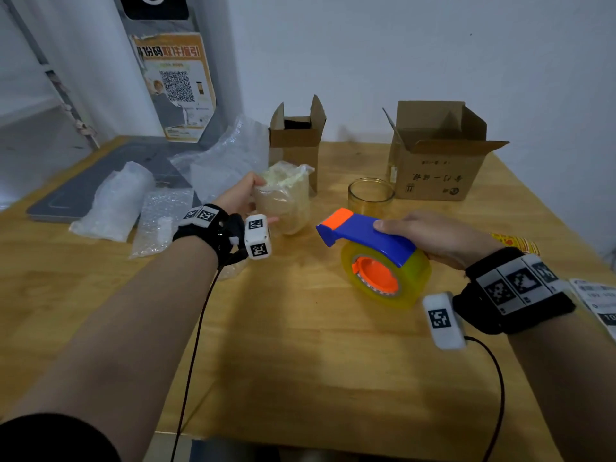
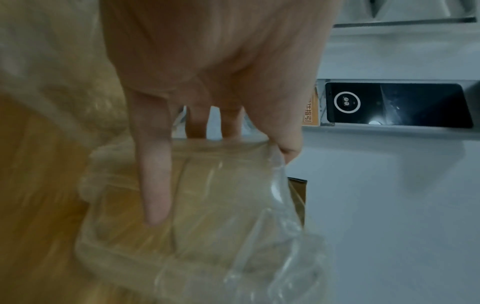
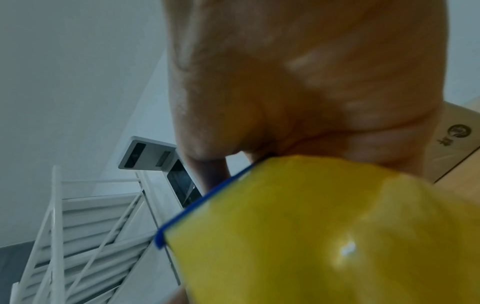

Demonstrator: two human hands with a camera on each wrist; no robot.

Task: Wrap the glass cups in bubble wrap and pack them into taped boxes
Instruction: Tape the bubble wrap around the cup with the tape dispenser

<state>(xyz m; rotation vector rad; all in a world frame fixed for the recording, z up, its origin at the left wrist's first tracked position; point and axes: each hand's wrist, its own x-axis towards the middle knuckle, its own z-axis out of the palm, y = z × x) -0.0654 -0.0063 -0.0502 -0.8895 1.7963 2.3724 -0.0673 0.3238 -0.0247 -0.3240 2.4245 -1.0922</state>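
Note:
My left hand [image 1: 245,196] grips a glass cup wrapped in bubble wrap [image 1: 283,198], held just above the table's middle. The left wrist view shows the same wrapped cup [image 2: 207,216] with my fingers [image 2: 155,185] curled over its side. My right hand [image 1: 430,233] holds a tape dispenser [image 1: 373,253] by its blue and orange handle, its yellowish tape roll hanging below, close to the right of the wrapped cup. The tape roll [image 3: 324,236] fills the right wrist view under my palm. A bare glass cup [image 1: 370,195] stands behind the dispenser.
Two open cardboard boxes stand at the back: a small one [image 1: 296,141] and a larger one [image 1: 436,158]. Loose bubble wrap [image 1: 213,161] and another wrapped bundle [image 1: 116,201] lie at the left over a grey mat [image 1: 83,188]. Papers [image 1: 596,298] lie at the right edge.

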